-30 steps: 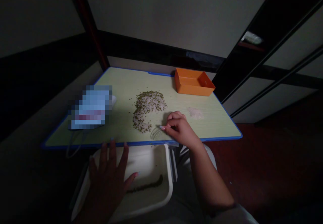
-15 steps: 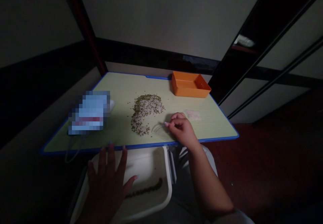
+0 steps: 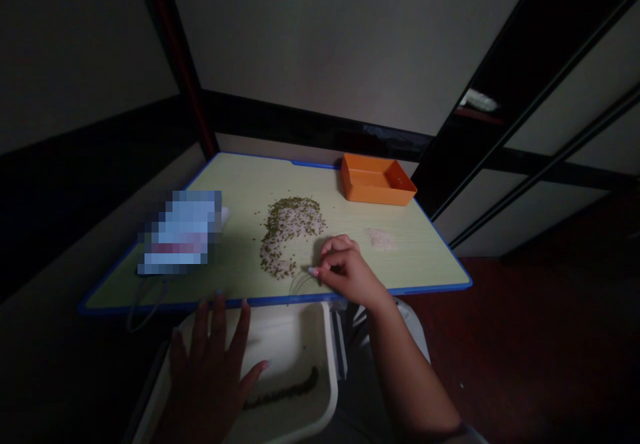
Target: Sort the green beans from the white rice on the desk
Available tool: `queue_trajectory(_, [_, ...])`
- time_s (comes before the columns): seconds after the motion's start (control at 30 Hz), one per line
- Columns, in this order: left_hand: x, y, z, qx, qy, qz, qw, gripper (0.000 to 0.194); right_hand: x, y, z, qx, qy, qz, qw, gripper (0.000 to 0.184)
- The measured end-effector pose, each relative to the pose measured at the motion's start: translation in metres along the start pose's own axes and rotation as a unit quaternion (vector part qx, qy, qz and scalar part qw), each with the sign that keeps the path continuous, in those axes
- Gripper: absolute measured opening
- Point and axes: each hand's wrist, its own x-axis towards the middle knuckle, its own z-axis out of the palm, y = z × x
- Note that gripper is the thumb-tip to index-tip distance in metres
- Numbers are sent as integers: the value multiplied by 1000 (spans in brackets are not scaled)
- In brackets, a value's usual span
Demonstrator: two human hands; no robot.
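Note:
My right hand [image 3: 345, 267] is closed in a pinch above the front of the table. Its fingers grip a see-through piece with a curved rim [image 3: 300, 284], whose full shape is hard to make out. Just left of it spreads a pile of small green beans mixed with pale, rice-like grains [image 3: 290, 224]. A smaller patch of pale grains [image 3: 381, 239] lies beyond my right hand. My left hand [image 3: 213, 357] is open, fingers spread, over a white basin [image 3: 331, 364] below the table edge. Dark green beans [image 3: 285, 394] lie in a line on the basin's floor.
The pale green folding table [image 3: 240, 177] has a blue rim. An orange box [image 3: 377, 194] stands at its back right. On the left lies a blurred-out, light blue object [image 3: 183, 231] with a loop of cord [image 3: 147, 307] hanging over the edge. A wall rises behind.
My right hand has moved left and nearer the table's front edge with the clear piece. My left hand stays spread over the basin. The whole view has shifted slightly.

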Motion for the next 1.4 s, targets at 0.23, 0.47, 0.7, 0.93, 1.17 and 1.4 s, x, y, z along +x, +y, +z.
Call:
queue_trajectory(0.23, [-1, -3, 2, 1, -33, -16, 999, 75, -9, 1, -3, 37, 107, 32, 993, 36])
queue_trajectory(0.47, [-2, -6, 5, -20, -29, -15, 999, 72, -9, -5, 15, -55, 204, 121, 970, 39])
queue_trajectory(0.7, [-1, -9, 6, -13, 39, 41, 998, 73, -6, -13, 21, -80, 171, 154, 970, 37])
queue_trajectory(0.93, [2, -5, -2, -29, 46, 62, 997, 70, -16, -21, 19, -84, 154, 178, 968, 37])
queue_trajectory(1.17, [2, -3, -10, -34, 9, 34, 999, 59, -20, -32, 24, -119, 128, 200, 964, 34])
queue_trajectory(1.4, [3, -4, -14, -51, 9, 33, 998, 59, -16, -36, 23, -155, 111, 210, 959, 33])
